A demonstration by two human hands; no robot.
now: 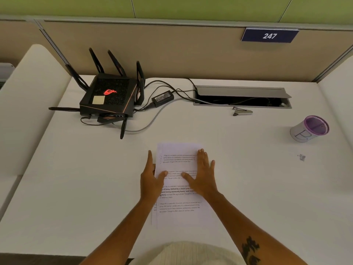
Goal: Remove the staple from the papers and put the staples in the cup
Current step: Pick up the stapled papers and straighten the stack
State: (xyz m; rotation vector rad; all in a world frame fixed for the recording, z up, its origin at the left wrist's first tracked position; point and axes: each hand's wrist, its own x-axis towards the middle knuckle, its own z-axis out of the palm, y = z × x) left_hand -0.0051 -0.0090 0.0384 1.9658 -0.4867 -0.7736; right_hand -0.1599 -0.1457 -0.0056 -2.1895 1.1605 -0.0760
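Observation:
A stack of printed papers [181, 215] lies flat on the white desk in front of me. My left hand [151, 178] rests along the stack's left edge, thumb on the sheet. My right hand [202, 175] lies flat on the right side of the top sheet, fingers spread. Neither hand holds anything. A metal staple remover [242, 111] lies far back, just in front of the cable tray. A white cup [309, 129] with a purple rim stands at the far right. A small cluster of loose staples [301, 157] lies on the desk below the cup. I cannot make out a staple in the papers.
A black router [109, 96] with antennas sits back left, with a power brick [162, 98] and cables trailing right. An open cable tray [242, 98] is set into the desk at the back. A beige partition with a "247" sign [269, 35] closes off the rear.

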